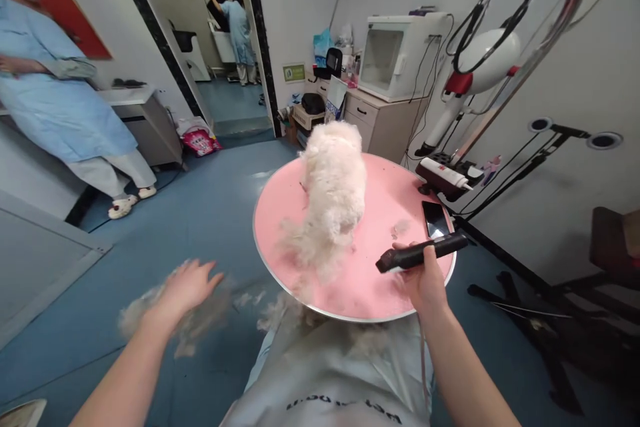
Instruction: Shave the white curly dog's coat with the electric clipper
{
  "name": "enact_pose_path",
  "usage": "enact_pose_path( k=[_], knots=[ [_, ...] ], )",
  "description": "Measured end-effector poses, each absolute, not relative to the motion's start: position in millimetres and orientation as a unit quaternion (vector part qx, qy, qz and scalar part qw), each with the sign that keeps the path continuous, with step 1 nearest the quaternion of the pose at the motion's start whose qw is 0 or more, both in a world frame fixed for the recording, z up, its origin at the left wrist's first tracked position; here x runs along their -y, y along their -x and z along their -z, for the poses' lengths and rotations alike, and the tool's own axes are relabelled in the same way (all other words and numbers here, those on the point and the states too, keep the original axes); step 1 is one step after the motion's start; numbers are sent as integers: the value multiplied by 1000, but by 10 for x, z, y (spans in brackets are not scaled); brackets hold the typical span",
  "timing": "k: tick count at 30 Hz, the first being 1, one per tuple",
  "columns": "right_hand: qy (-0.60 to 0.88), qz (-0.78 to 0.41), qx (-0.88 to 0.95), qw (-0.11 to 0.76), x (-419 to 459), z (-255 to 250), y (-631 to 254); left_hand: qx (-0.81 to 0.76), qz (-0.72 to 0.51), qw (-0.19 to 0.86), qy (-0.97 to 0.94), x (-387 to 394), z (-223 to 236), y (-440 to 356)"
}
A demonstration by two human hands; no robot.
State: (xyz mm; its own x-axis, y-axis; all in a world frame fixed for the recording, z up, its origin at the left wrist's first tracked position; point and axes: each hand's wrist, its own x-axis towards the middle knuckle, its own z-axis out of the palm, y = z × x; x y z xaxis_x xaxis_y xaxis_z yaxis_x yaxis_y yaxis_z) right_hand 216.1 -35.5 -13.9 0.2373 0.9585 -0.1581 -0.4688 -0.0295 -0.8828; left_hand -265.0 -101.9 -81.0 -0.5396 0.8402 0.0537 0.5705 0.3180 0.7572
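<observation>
A fluffy white dog (pixel 336 173) is on the round pink table (pixel 385 193), its head hidden from me. Loose clipped fur (pixel 320 253) lies by its near end and along the table's front edge. My right hand (pixel 420 273) is wrapped round black hair clippers (pixel 415 255), held over the right part of the table with the blade end towards the left. Off the table to the left, my left hand (pixel 193 283) hangs in the air above the floor, fingers spread and holding nothing. It touches neither the dog nor the table.
A phone (pixel 435 219) lies at the table's right edge, beside a metal grooming arm (pixel 530 47) with hanging loops. More fur (pixel 200 320) is on the blue floor. One person in a blue gown (pixel 55 80) stands at left; another (pixel 239 30) is beyond the doorway. A white cabinet (pixel 400 60) stands behind.
</observation>
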Motion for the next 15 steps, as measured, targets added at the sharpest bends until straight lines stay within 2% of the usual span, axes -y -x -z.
enact_pose_path(
  k=[2,4,7,10,15],
  knots=[
    [435,-578,267,637,292,39,-2129,-662,-529,282,-449,520,541,2227],
    [422,-596,260,631,340,-14,-2080,-538,-602,388,-445,0,290,1641],
    [400,-625,262,618,584,-28,-2001,-430,-560,504,-497,-523,73,793],
    [369,-638,304,604,880,-34,-1910,-372,-556,531,-520,-610,101,257],
    [365,-632,348,588,1047,-75,-1679,-334,-496,597,-535,-626,279,278]
  ],
)
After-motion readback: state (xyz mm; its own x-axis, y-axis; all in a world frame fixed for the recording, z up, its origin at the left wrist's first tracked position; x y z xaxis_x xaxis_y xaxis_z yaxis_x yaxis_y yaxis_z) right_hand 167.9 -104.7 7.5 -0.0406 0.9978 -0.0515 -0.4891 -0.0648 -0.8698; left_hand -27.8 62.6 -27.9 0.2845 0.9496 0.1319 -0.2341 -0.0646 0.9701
